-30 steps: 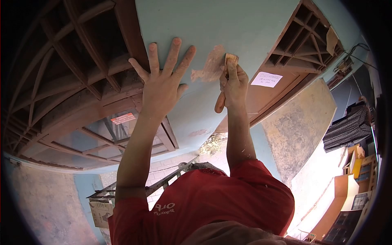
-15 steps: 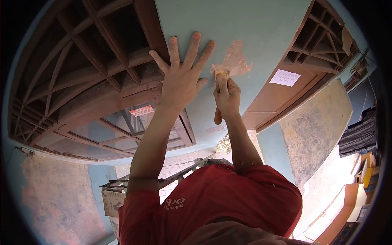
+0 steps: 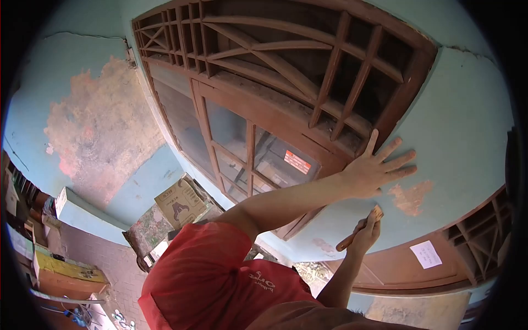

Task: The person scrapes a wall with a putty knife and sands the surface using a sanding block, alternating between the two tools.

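Observation:
My left hand (image 3: 369,171) lies flat on the pale green wall (image 3: 456,132), fingers spread, beside the corner of a brown wooden window frame. A scraper (image 3: 352,235) with a wooden handle is in my right hand (image 3: 367,234), fingers wrapped round it. Its blade end points up, below my left hand. To the right of both hands is a bare pinkish patch (image 3: 411,198) where paint is gone from the wall. The scraper's blade sits a short way left of that patch.
A wooden lattice (image 3: 264,49) tops the glazed door (image 3: 231,132) on the left. A paper note (image 3: 425,254) hangs on another brown door (image 3: 396,275). A cardboard box (image 3: 180,203) stands near my left elbow. Another large patch of worn wall (image 3: 104,126) shows at far left.
My view has swung left, bringing more of the door and left wall in. The scraper's blade has come off the patch's lower edge. My left hand stays spread on the wall.

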### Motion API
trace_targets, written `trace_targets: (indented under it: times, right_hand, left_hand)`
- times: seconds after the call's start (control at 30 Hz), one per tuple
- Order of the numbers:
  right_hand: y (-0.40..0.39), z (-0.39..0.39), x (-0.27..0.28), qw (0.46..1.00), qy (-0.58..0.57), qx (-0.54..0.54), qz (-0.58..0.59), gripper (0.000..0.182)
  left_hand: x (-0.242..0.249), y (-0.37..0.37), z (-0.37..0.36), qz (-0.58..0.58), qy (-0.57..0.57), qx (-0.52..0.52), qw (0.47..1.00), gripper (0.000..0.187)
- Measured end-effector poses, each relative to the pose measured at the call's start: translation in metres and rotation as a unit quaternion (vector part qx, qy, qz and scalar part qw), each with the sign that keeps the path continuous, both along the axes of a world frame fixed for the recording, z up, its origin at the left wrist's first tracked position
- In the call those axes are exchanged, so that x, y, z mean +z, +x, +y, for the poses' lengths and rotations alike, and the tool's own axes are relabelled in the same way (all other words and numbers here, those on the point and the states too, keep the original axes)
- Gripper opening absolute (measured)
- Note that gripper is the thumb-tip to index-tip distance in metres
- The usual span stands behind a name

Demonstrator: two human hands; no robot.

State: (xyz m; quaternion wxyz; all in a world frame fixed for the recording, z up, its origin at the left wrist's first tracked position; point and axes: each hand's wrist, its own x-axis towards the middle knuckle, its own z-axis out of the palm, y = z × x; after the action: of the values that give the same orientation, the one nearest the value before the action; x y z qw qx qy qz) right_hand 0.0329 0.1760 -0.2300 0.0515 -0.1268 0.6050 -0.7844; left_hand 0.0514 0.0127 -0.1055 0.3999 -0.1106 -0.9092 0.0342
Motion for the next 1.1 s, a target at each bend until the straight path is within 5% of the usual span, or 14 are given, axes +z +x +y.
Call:
trace_targets:
  times: [0.23, 0.43, 0.53, 0.73, 0.9, 0.97, 1.1]
  right_hand:
    - [0.028, 0.039, -0.089, 0.967, -0.047, 0.087, -0.235, 0.021]
    - [0.034, 0.063, -0.116, 0.947, -0.032, 0.037, -0.318, 0.017]
    - [0.029, 0.069, -0.121, 0.949, -0.045, 0.005, -0.313, 0.015]
    - [0.025, 0.074, -0.115, 0.944, -0.112, -0.016, -0.310, 0.012]
    - [0.031, 0.083, -0.117, 0.942, -0.137, -0.002, -0.305, 0.012]
    - [0.035, 0.088, -0.118, 0.943, -0.133, -0.022, -0.303, 0.018]
    - [0.044, 0.101, -0.117, 0.952, -0.094, -0.045, -0.288, 0.031]
  left_hand:
    - [0.012, 0.015, 0.008, -0.004, -0.011, 0.041, 0.999, 0.115]
    - [0.017, 0.013, 0.014, -0.056, 0.001, 0.062, 0.996, 0.108]
    - [-0.002, 0.004, 0.023, -0.009, -0.024, 0.115, 0.993, 0.108]
    - [-0.077, -0.009, 0.044, -0.141, -0.141, 0.029, 0.980, 0.114]
    - [-0.067, -0.006, 0.044, -0.206, -0.160, -0.007, 0.965, 0.109]
    - [-0.034, -0.006, 0.044, -0.086, -0.114, 0.087, 0.986, 0.104]
    - [0.032, -0.013, 0.013, 0.069, -0.063, 0.087, 0.992, 0.104]
